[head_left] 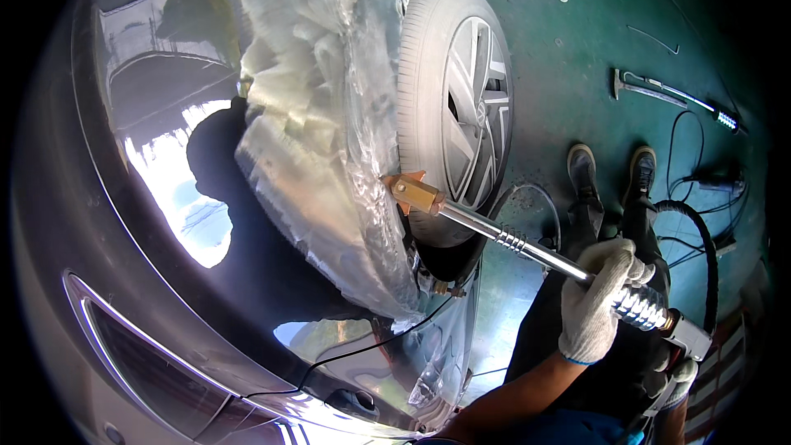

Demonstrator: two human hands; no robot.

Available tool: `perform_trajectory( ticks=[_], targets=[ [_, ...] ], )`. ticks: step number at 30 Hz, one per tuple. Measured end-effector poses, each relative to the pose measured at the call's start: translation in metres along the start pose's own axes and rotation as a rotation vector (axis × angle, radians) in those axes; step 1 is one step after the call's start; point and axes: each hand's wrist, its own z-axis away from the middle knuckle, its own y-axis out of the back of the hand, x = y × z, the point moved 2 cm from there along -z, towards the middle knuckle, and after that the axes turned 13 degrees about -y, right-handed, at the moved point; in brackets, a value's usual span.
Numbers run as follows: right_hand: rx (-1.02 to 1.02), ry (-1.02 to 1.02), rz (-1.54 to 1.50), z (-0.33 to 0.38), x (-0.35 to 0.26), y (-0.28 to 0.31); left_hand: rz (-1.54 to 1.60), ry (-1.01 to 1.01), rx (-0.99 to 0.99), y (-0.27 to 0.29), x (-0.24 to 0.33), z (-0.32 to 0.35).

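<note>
I am grasping this likely heavy, stiff, slick slide-hammer dent puller (545, 257) correctly: left hand (592, 313) around its shaft (478, 221), right hand (681, 377) on its rear handle (689, 339).

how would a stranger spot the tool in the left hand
On the car, find the wheel beside bare bodywork. From that bodywork, a chrome tool runs to the left hand. Unlike the hammer on the floor, it has a copper-coloured head.
</note>
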Motion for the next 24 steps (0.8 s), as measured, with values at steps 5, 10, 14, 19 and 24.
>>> perform_trajectory(
  ticks=[5, 10, 14, 19, 24],
  targets=[
    [0.027, 0.060, 0.058, 0.008, 0.002, -0.004, 0.136, 0.130, -0.144, 0.020, 0.022, -0.048],
    [-0.119, -0.029, 0.027, 0.009, 0.000, 0.016, 0.153, 0.105, -0.132, 0.017, 0.012, -0.027],
    [-0.107, -0.037, -0.052, 0.031, 0.001, 0.047, 0.002, 0.152, -0.177, 0.014, -0.043, 0.018],
    [0.081, 0.054, -0.008, 0.020, 0.002, 0.035, -0.058, 0.177, -0.179, 0.014, -0.029, 0.005],
    [-0.093, -0.010, 0.040, -0.010, 0.006, 0.038, -0.026, 0.078, -0.214, 0.022, -0.010, -0.009]
  ],
)
